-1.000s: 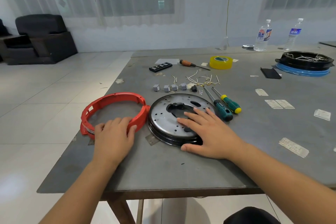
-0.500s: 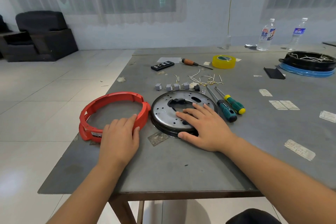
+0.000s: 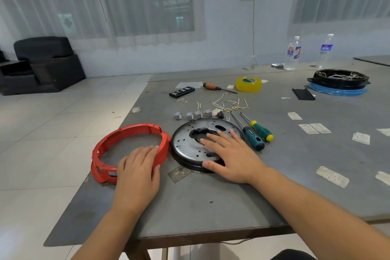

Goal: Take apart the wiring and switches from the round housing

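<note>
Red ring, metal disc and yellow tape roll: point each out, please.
red ring (image 3: 135,130), head view, far rim.
metal disc (image 3: 183,142), head view, bare top face left of the hand.
yellow tape roll (image 3: 248,86), head view, outer side wall.

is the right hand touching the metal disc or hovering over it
Touching. The head view shows the right hand lying flat on the metal disc, its straight fingers on the plate and the thumb against the near rim.

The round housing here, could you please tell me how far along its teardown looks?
Mostly done: grey switches and cut wires lie loose beyond the metal plate, and the red ring is off. In hand: the right hand rests flat on the plate, the left hand on the ring. Whether anything remains underneath is hidden.
</note>
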Available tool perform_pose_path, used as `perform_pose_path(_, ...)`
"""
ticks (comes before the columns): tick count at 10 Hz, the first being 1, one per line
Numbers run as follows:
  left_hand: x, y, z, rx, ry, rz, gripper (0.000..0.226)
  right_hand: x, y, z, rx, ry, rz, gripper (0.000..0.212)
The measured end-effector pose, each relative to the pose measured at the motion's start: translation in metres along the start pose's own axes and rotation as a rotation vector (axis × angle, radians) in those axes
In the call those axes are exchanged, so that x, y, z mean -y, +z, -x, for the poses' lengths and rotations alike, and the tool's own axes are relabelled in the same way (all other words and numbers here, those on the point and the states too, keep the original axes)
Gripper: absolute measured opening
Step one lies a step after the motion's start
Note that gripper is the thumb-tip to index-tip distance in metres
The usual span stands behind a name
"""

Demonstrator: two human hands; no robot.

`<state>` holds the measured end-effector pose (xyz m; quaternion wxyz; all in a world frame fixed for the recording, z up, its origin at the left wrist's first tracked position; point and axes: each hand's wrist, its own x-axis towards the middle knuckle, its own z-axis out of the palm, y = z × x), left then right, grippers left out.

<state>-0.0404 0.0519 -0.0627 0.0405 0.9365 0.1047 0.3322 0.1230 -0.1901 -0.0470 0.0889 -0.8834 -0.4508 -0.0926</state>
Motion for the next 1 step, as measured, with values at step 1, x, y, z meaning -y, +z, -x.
perform_pose_path(1, 0.0023, 0.0018, 0.0139, 0.001, 0.049, 0.052, 0.05, -0.0029, -0.0203, -0.0057, -0.03, 0.028, -0.152, 0.071)
